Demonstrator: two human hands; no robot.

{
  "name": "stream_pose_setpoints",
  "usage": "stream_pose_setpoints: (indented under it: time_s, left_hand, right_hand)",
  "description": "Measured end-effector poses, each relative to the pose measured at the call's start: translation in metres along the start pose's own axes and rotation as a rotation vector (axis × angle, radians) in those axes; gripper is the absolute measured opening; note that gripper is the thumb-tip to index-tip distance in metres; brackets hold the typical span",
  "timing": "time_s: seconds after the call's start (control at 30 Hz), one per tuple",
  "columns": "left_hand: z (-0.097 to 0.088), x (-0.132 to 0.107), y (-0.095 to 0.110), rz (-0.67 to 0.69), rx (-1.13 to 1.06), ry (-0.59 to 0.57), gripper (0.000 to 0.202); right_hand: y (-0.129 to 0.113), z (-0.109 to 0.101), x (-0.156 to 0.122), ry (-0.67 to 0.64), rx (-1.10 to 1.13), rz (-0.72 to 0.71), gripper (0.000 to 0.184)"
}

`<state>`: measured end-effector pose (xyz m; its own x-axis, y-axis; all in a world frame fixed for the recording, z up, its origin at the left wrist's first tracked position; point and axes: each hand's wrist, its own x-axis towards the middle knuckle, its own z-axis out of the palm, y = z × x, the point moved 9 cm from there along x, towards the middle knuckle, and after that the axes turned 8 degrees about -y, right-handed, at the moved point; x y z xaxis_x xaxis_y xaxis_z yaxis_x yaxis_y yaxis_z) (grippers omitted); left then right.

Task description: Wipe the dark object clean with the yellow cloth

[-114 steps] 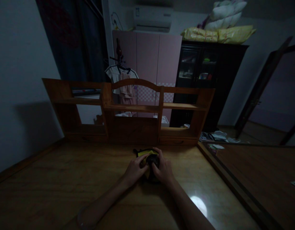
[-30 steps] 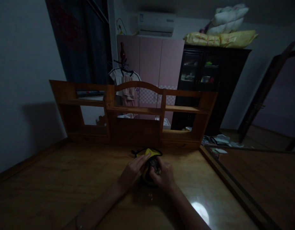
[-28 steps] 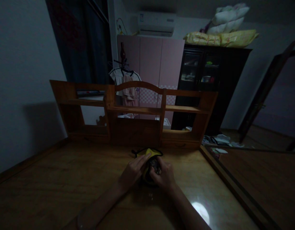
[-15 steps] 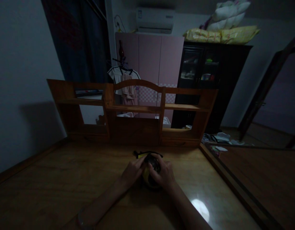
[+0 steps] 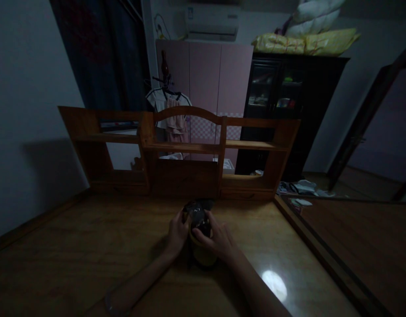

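The room is dim. A small yellow pouch with black trim (image 5: 203,254) is held upright above the wooden desk (image 5: 90,255). A dark, shiny thing (image 5: 198,215) sticks out of its top; I cannot make out what it is. My left hand (image 5: 177,231) is closed round the pouch's left side. My right hand (image 5: 216,240) is curled over the right side, fingers pressed on the dark thing.
A wooden shelf unit (image 5: 179,149) stands along the desk's back edge. A raised dark rim (image 5: 318,246) bounds the desk on the right. Behind are a pink wardrobe (image 5: 209,88), a dark cabinet (image 5: 288,101) with bedding on top, and hanging clothes (image 5: 170,114).
The pouch lay flat on the desk; now both hands have lifted it upright and the dark thing shows at its top. The yellow flap at the back is no longer visible.
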<state>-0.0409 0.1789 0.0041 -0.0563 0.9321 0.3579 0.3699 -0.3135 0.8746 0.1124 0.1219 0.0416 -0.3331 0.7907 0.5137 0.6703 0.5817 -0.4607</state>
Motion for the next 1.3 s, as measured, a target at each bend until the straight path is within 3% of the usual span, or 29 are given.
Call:
stream_pose_setpoints:
  time_s: [0.1, 0.23, 0.37, 0.57, 0.97, 1.13, 1.3]
  left_hand:
    - [0.006, -0.003, 0.006, 0.030, -0.056, -0.054, 0.036]
    - [0.006, -0.008, 0.019, 0.045, -0.044, -0.054, 0.044]
    - [0.002, -0.010, 0.032, 0.074, -0.005, -0.053, 0.045]
    - [0.004, -0.013, 0.050, 0.194, 0.068, -0.095, 0.040]
    - [0.025, -0.017, 0.057, 0.315, 0.039, -0.359, 0.039]
    - [0.026, -0.014, 0.050, 0.281, 0.084, -0.354, 0.037]
    - [0.013, 0.003, 0.011, 0.059, 0.123, -0.208, 0.034]
  right_hand:
    - [0.007, 0.004, -0.001, 0.016, -0.099, 0.006, 0.066]
    - [0.009, 0.006, 0.001, 0.009, -0.170, 0.015, 0.057]
    - [0.006, -0.001, 0.001, 0.084, -0.195, 0.013, 0.047]
    - [0.005, -0.007, -0.003, 0.115, -0.188, -0.003, 0.038]
    - [0.012, -0.016, -0.004, 0.053, -0.147, 0.017, 0.036]
    - [0.013, -0.012, 0.000, -0.002, -0.095, 0.059, 0.029]
    - [0.009, -0.003, 0.002, -0.019, 0.147, 0.091, 0.047]
